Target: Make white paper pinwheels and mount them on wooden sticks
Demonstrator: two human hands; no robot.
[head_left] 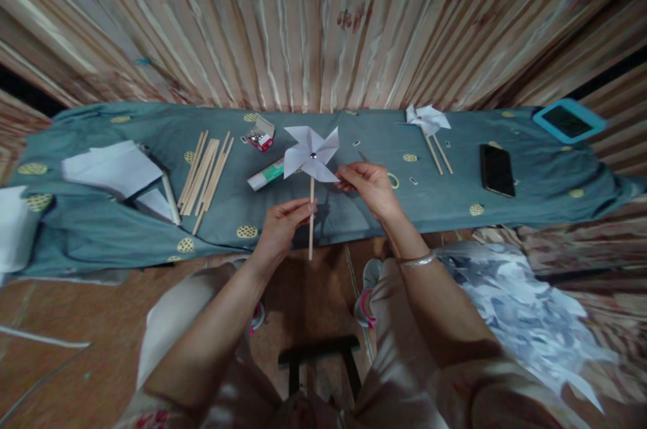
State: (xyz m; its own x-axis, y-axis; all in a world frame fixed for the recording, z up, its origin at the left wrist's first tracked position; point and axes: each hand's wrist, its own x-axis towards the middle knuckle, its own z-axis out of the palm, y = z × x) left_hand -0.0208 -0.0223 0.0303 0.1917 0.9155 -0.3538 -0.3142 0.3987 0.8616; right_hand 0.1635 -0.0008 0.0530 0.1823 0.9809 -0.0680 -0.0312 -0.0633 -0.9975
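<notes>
Item: white paper pinwheel (311, 154), frame centre. Left hand (280, 225) pinched on its stick (311, 227); right hand (368, 184) grips a blade tip. Step, judged: testing spin; next needs gentle flick.

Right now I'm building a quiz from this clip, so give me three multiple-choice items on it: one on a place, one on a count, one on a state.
1. Where does the black phone lie?
A. on the blue cloth, right of the hands
B. on the floor
C. on the white paper sheets

2. How many white pinwheels show?
A. one
B. two
C. four

3. How is the near pinwheel held?
A. lying flat, untouched
B. left hand pinching its stick, right hand at a blade
C. both hands on the stick

Answers: 1 A, the phone rests on the cloth beyond the right hand. 2 B, one is held and a second pinwheel lies farther back. 3 B, the left grip closes on the stick while right fingertips meet a blade.
</notes>
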